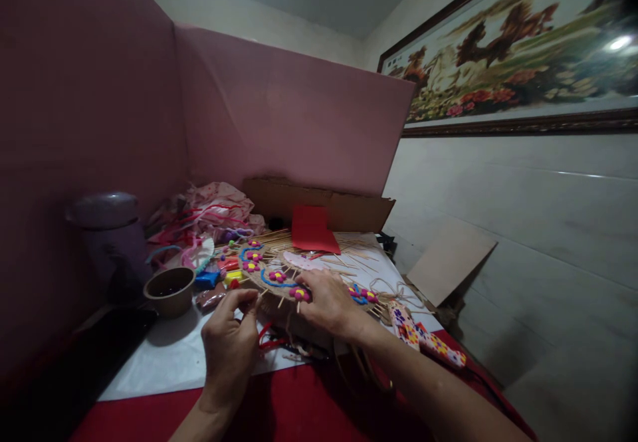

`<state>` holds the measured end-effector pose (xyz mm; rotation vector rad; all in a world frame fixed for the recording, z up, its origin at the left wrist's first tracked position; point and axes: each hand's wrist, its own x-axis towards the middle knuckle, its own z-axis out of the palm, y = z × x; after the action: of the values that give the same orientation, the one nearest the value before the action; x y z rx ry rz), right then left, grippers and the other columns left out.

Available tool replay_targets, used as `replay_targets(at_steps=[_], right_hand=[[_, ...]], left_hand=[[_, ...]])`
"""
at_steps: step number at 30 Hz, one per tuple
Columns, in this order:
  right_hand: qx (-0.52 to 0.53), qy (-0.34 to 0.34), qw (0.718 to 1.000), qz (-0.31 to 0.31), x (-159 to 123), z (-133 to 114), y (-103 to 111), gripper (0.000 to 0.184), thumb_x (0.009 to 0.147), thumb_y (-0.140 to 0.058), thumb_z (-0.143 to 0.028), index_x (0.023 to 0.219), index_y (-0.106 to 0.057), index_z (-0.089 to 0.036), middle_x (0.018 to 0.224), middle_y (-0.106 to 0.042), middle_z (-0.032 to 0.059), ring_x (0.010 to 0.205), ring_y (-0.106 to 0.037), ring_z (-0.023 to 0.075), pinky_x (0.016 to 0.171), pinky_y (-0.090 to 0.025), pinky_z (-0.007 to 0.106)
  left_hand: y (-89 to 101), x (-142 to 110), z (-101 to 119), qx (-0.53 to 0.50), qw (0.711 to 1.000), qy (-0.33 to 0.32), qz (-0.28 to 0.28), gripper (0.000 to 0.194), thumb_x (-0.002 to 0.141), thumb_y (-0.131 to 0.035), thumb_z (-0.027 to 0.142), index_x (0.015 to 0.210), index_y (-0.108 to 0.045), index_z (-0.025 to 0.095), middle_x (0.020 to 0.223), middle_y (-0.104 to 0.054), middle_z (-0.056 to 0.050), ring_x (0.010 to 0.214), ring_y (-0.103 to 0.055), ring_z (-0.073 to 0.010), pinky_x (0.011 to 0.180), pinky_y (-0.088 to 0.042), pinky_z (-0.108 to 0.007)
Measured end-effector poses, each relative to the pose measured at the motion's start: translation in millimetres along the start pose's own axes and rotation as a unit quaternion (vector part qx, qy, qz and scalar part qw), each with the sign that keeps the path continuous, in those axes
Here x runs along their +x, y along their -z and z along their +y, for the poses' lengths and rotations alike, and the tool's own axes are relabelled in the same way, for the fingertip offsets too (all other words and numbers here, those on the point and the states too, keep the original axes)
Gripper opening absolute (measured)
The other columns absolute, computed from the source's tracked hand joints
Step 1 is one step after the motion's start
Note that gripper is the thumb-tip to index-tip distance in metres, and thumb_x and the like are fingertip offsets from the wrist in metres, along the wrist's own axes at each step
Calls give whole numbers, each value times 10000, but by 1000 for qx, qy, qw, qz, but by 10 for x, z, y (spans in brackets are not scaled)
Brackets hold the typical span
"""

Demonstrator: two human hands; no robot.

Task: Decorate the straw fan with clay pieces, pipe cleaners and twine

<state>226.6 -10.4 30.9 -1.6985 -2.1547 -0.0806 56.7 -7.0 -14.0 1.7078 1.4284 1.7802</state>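
A curved brown craft piece lies in front of me, decorated with pink-and-yellow clay flowers and blue clay lines. Thin wooden sticks poke out along its near edge. My right hand grips this piece near its middle, fingers on top and thumb at the near edge. At the left end of that edge, my left hand is closed in a pinch around what looks like the tip of one stick; the fingers mostly hide it. Red cord lies below the piece, between my hands.
On the left stand a brown cup and a lidded purple container. Clay packets lie beside the cup. Red paper and loose sticks are behind the craft piece. Flower-patterned pieces lie at right; pink panels surround the back.
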Motion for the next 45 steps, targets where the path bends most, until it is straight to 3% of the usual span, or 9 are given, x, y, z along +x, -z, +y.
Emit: replay_targets(at_steps=[16,24,45], right_hand=[[-7,-3,1000,-20,0,-17,10,252,802,-496,-332,1000,-606,-222,970,-631,59,906,-508,227,735,-319,323],[-20,-2,1000,-7,1,-21,10,195,785,-506,-317,909,-608,-207,919,-628,58,853,-503,216,681,-300,307],[10,4,1000,-1,-5,-20,3,236,808,-497,-372,933,-613,-209,922,-628,56,863,-502,214,716,-304,310]], left_hand=[[9,9,20,9,1000,-11,5,135,736,-582,321,734,-640,199,679,-652,-13,602,-618,-179,525,-468,-260],[17,5,12,12,1000,-10,0,119,735,-583,302,742,-639,197,697,-651,-10,610,-621,-175,540,-466,-260],[9,7,10,11,1000,0,1,118,729,-591,302,750,-645,198,704,-656,-16,625,-615,-184,559,-477,-277]])
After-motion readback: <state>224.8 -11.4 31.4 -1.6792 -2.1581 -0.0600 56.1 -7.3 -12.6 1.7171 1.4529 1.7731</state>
